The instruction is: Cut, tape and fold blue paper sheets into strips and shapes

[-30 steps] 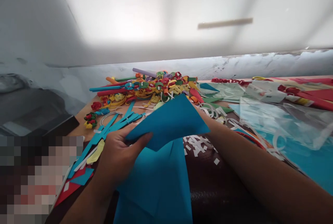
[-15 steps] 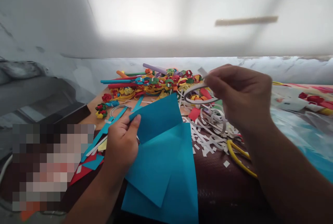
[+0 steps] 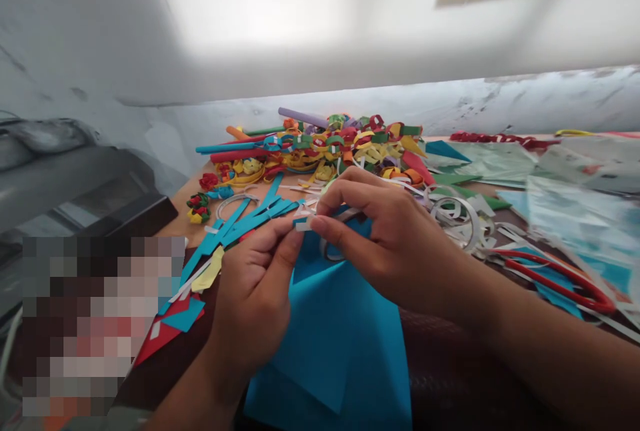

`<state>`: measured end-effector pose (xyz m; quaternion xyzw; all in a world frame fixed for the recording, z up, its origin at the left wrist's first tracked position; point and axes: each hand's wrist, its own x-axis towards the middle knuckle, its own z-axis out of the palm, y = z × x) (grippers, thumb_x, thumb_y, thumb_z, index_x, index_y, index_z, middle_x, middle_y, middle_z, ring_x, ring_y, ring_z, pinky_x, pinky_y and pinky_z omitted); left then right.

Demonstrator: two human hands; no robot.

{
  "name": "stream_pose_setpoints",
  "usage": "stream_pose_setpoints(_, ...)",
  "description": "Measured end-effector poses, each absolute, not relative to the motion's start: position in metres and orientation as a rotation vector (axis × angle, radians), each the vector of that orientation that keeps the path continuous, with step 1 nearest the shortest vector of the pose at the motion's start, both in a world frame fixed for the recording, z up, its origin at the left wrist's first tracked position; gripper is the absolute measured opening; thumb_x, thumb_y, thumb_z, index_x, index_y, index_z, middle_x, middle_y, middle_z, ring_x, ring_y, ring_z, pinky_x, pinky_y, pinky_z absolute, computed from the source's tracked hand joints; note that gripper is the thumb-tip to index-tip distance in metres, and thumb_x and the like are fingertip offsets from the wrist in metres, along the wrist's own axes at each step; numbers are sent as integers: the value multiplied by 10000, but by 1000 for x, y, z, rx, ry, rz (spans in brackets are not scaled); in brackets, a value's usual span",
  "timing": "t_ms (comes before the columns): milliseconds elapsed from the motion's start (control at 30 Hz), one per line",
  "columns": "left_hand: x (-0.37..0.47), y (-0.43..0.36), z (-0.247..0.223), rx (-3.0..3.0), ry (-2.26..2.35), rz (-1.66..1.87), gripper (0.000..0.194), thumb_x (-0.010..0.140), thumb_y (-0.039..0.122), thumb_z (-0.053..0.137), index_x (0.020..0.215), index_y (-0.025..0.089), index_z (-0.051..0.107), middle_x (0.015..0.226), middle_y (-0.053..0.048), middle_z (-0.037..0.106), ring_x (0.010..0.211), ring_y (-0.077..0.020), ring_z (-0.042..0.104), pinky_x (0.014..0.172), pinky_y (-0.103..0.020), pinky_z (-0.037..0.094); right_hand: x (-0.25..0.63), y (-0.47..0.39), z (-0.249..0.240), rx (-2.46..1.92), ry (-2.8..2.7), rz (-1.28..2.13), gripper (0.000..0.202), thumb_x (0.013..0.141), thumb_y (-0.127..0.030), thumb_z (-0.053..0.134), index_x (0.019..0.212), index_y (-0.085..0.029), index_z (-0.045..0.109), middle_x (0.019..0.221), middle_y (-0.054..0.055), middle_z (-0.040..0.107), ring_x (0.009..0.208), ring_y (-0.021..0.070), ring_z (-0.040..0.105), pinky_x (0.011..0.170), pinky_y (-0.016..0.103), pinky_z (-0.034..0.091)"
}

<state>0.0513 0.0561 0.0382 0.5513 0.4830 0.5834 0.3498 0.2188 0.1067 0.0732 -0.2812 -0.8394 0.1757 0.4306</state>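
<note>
Folded blue paper [image 3: 373, 344] lies in front of me, with its raised flap pinched at the upper left corner between the thumb and fingers of my left hand [image 3: 255, 284]. My right hand [image 3: 395, 244] is closed on a narrow roll of white tape [image 3: 327, 252], whose ring is partly hidden behind the fingers. The tape's loose end [image 3: 303, 225] meets the corner of the flap, where the fingertips of both hands come together. Most of the flap's top edge is covered by my right hand.
Behind stands a heap of colourful paper chains [image 3: 335, 141] and rolled paper tubes [image 3: 220, 149]. Blue strips [image 3: 265, 215] lie left. To the right are another tape roll [image 3: 473, 227], red-handled scissors [image 3: 565, 277] and clear plastic bags [image 3: 590, 224]. A blurred patch covers the lower left.
My right hand has come down and left with the tape roll, bringing the tape end to the paper's corner. My left hand has moved slightly right with the paper. The view has shifted.
</note>
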Motion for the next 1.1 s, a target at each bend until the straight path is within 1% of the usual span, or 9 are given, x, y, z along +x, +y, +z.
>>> stream_pose_setpoints(133,54,55,38,1450,1257,1516,219,948,432,663,1076,317,798,557,53,583,528,-149,539,699,-325,528,218,107,71,-719,-2091,459,125,963,-247,650,853,-188,653,865,-2,583,810,139,591,766,290,475)
stream_pose_setpoints(167,54,54,38,1455,1258,1520,219,947,431,663,1071,314,799,551,51,579,531,-154,542,705,-331,532,217,107,71,-728,-2081,469,125,959,-254,658,852,-191,654,876,0,586,807,140,595,763,292,478)
stream_pose_setpoints(300,53,53,39,1470,1247,1525,205,941,415,667,1042,305,808,466,57,490,537,-180,550,723,-349,546,217,107,70,-756,-2065,473,128,950,-260,678,838,-201,662,881,5,600,795,145,604,742,299,486)
stream_pose_setpoints(467,52,52,40,1475,1256,1528,209,940,421,667,1023,295,810,555,42,580,519,-156,510,706,-339,542,216,107,69,-762,-2076,412,122,950,-268,683,843,-208,677,910,18,626,853,167,629,770,318,498)
stream_pose_setpoints(633,53,54,39,1487,1260,1524,224,934,436,667,1021,290,814,490,58,487,475,-146,419,710,-345,541,215,106,67,-778,-2073,368,95,947,-262,687,873,-204,690,926,22,621,856,166,630,774,321,503)
stream_pose_setpoints(733,53,54,39,1490,1256,1530,203,935,414,666,1011,303,817,549,58,510,473,-124,353,752,-344,541,215,104,67,-779,-2082,322,93,946,-259,679,876,-199,688,924,26,625,856,170,631,768,326,502)
stream_pose_setpoints(867,53,53,39,1491,1241,1528,191,945,391,654,1010,320,818,588,60,512,489,-116,339,797,-338,537,214,102,68,-775,-2084,254,102,948,-260,668,865,-201,675,909,36,646,857,185,639,760,342,501)
stream_pose_setpoints(1100,55,55,39,1506,1226,1531,191,954,372,640,1009,323,816,579,60,489,484,-119,318,799,-345,539,213,101,67,-803,-2072,222,110,948,-271,669,854,-216,662,923,42,665,874,197,649,753,355,509)
